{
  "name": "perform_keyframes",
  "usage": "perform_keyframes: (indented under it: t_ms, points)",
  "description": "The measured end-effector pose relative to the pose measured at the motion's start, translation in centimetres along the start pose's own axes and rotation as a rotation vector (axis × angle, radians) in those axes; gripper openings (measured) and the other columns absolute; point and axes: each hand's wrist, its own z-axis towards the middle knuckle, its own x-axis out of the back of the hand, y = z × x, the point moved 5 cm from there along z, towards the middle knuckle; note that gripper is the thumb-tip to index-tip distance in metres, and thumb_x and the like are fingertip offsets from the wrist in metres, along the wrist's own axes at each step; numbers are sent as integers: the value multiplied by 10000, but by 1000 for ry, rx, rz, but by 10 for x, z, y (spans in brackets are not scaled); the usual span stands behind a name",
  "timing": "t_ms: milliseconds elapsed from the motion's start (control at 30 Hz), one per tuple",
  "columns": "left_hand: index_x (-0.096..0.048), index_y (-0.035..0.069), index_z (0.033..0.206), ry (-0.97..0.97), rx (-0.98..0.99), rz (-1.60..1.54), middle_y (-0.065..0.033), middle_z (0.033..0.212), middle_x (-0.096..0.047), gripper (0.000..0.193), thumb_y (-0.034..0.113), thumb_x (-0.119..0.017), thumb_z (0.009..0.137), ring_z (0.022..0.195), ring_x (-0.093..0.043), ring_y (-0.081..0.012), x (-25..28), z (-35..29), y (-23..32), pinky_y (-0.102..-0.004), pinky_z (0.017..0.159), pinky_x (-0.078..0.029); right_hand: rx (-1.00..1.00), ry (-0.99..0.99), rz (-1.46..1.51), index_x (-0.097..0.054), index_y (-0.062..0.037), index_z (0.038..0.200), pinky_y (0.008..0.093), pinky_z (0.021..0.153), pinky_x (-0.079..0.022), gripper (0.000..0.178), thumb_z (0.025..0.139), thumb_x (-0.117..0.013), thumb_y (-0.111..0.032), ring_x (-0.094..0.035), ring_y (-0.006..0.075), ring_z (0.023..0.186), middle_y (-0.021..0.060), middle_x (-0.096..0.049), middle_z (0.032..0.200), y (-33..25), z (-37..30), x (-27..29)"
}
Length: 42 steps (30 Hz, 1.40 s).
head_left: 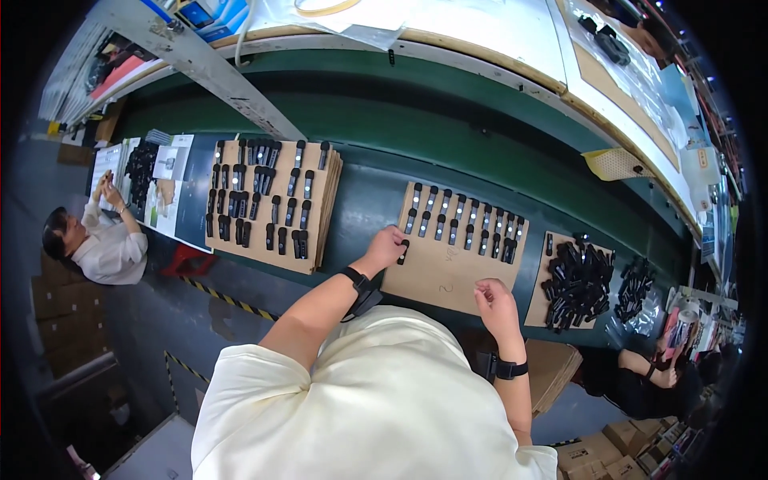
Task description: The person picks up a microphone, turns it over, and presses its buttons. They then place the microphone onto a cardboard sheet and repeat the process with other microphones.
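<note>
Thumb and fingers of my left hand (389, 247) are closed on a small black clip-on microphone (403, 253) with a rounded top. It stands at the left edge of a cardboard sheet (472, 276), just below two rows of similar microphones (454, 231). Over the lower right of that sheet hovers my right hand (496, 302), its fingers curled in and nothing visible in them. Farther right, a loose heap of the same black microphones (578, 282) covers another piece of cardboard (538, 308).
Stacked cardboard sheets (324, 232) at left carry more rows of microphones. Beyond the heap lies a smaller black pile (634, 290). A raised shelf (480, 50) runs along the back, with a slanted metal post (228, 80). One person (108, 248) works at far left, another (640, 380) at right.
</note>
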Motion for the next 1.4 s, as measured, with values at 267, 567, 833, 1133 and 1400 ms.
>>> perform_keyframes:
  t_ms: [267,567,833,1133,1400]
  points:
    - [-645,-5,867,112,66,113,-127,805,-684,163,76,-712,742,760,-673,-265,1,3,1,-348,703,-536,27,0,-43,-611,-2,980,316,641,-511,169,832,-665,-64,-623,225,700,123,-639,880,4,-6,4]
    - [-641,-10,869,176,59,69,-125,815,-681,187,82,-726,730,767,-671,-264,3,4,-2,-345,719,-536,29,-40,-49,-620,-1,1001,308,655,-514,181,838,-658,-70,-634,226,727,133,-651,886,7,-1,4]
    - [-630,-10,874,197,71,51,-138,804,-675,196,101,-730,747,764,-669,-266,13,0,2,-341,713,-535,138,-280,-154,-635,-38,1074,352,710,-521,251,846,-648,-140,-654,282,778,151,-675,889,-22,30,-42]
    - [-628,22,905,261,-166,155,-123,827,-660,179,118,-697,771,786,-653,-275,70,86,62,-353,733,-526,41,-328,-164,-622,-36,1092,364,706,-514,278,847,-649,-162,-649,286,769,153,-673,870,-4,35,-27]
    - [-622,62,943,192,-384,375,-117,913,-626,188,151,-672,786,893,-619,-311,73,185,140,-395,788,-510,-8,-202,-142,-630,-29,1057,345,651,-503,244,826,-664,-100,-624,272,710,139,-643,821,19,26,1]
